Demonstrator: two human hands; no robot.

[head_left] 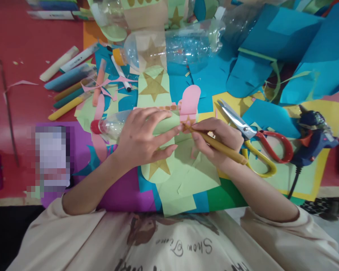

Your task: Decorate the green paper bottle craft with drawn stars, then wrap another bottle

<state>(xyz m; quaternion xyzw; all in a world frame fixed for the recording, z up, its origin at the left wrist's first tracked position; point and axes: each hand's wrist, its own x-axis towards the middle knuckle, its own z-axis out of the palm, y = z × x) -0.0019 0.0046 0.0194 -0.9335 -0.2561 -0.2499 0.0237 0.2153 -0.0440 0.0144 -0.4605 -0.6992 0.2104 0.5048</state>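
In my right hand (219, 137) is a brownish-gold marker (224, 146), gripped like a pen, its tip at a small gold star on a pink paper strip (190, 99). My left hand (147, 135) lies with fingers spread across the light green paper band (165, 126) and a clear bottle with a red cap (110, 126). The index fingertip touches the pink strip beside the marker tip. Larger gold stars show on the green paper above (154, 86) and below (159, 168) that hand. Part of the bottle is hidden under the hand.
Scissors (247, 131) with red and yellow handles lie open right of my right hand, beside a blue glue gun (313, 139). Another clear bottle (183, 45) lies beyond. Several markers (70, 82) and a phone-like object (52, 156) are on the left. Blue paper (293, 37) covers the far right.
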